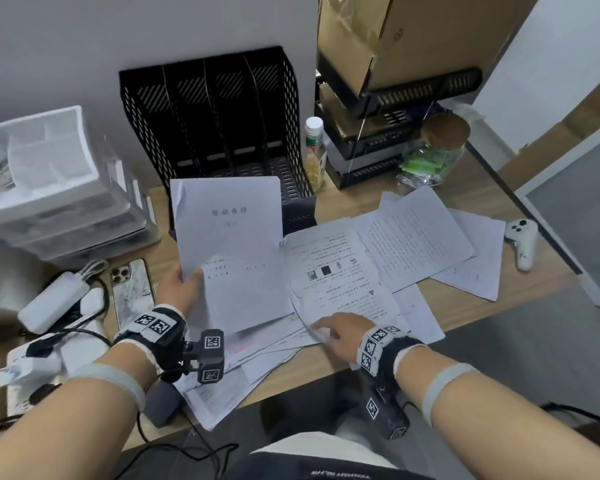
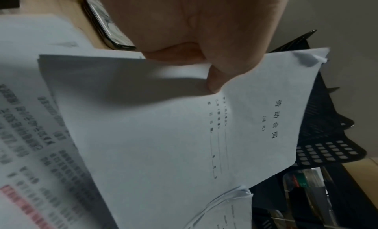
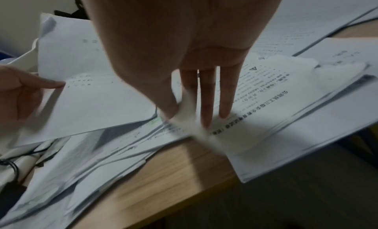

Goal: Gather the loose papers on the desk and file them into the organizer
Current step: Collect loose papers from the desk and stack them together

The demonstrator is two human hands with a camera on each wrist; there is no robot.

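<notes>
Papers (image 1: 413, 244) are lying scattered across the wooden desk (image 1: 465, 306), overlapping in loose fans from the near left edge to the far right. Left hand (image 1: 179, 289) is pinching a stapled title document (image 1: 229, 251) by its left edge, thumb on top and fingers curled beneath, holding it raised and tilted above the pile; its top left corner is curling over. In the left wrist view the same document (image 2: 163, 127) is filling the frame, thumb (image 2: 214, 80) pressing onto its face. Right hand (image 1: 340, 332) is lying palm down on a printed sheet (image 1: 340, 282) just beside the raised document. In the right wrist view the fingers (image 3: 206, 103) are reaching straight out onto the sheet, while thumb and forefinger are pinching a blurred, lifted paper edge (image 3: 188, 117); how firm the grip is, hard to tell.

Organizer (image 1: 219, 123), black mesh with upright dividers, is standing against the wall behind the raised document, slots holding no paper that is visible. White drawer unit (image 1: 49, 188) is sitting to its left. Phone (image 1: 132, 289) is lying face down beside the left wrist, with a white power bank (image 1: 54, 303) and cables just left of it. Bottle (image 1: 314, 150) is standing right of the organizer. Cork-lidded jar (image 1: 437, 150) is resting farther right. White controller (image 1: 522, 242) is lying at the right end of the paper spread.
</notes>
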